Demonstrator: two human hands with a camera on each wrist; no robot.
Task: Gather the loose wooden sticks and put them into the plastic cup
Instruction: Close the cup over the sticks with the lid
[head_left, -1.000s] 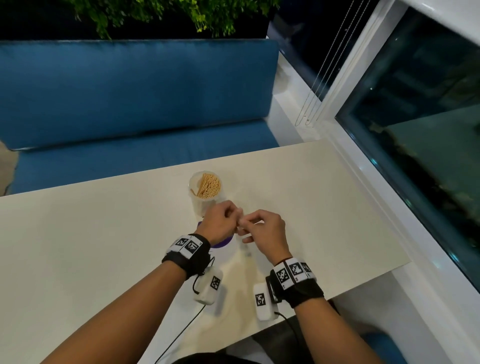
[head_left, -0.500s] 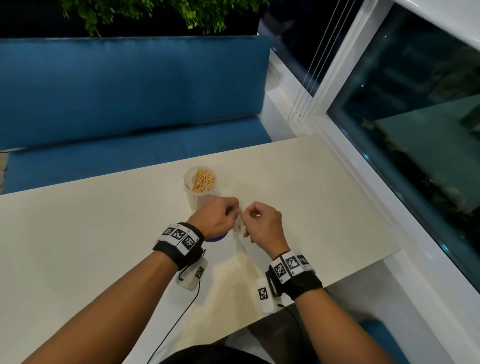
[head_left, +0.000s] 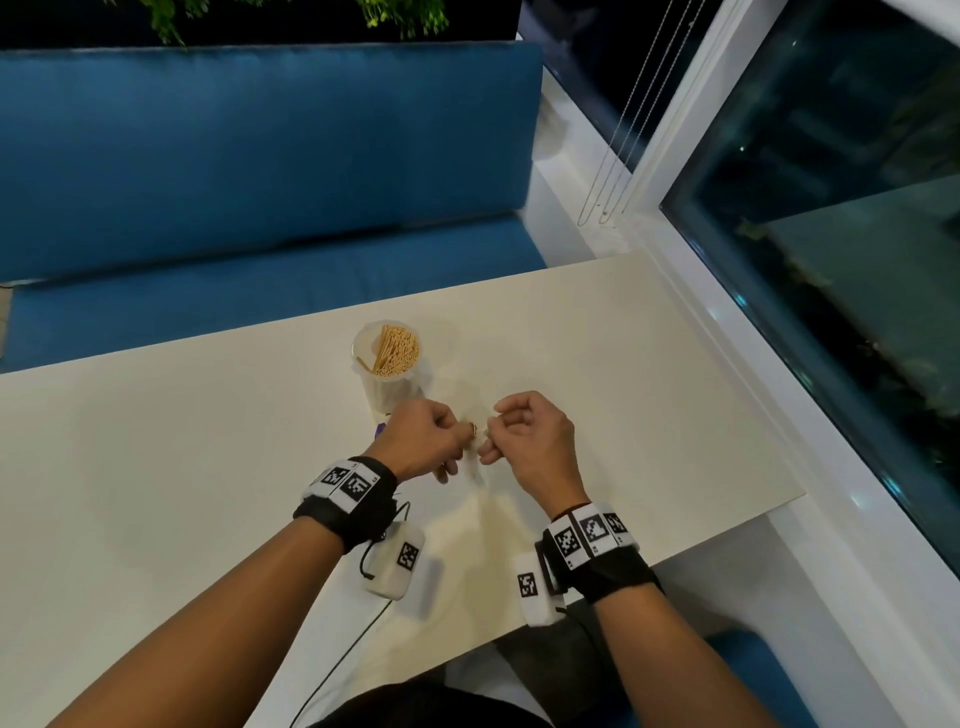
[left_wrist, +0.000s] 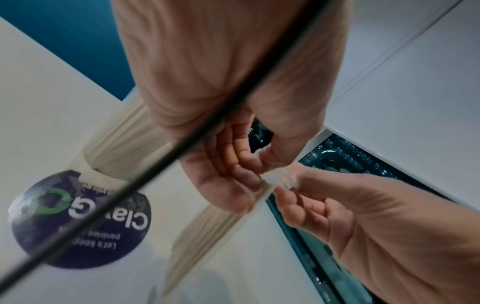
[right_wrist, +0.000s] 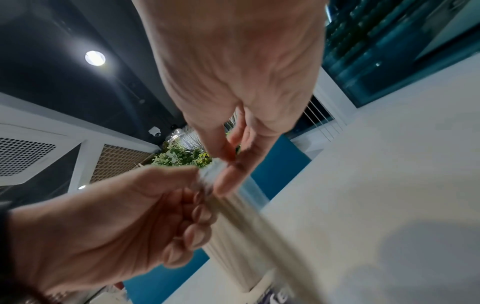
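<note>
A clear plastic cup stands on the white table, packed with upright wooden sticks. Just in front of it my left hand grips a bundle of pale sticks that slants down to the table. My right hand pinches the clear wrapper at the bundle's top end between thumb and forefinger. The right wrist view shows the blurred bundle in front of the cup.
A round purple sticker lies on the table at the cup's foot. A blue bench runs behind the table. A white window frame borders the right side. The table's near edge is close to my wrists.
My hands were pressed together over the bundle. The right hand has drawn a little to the right, pulling at the clear wrapper. The left hand keeps its hold.
</note>
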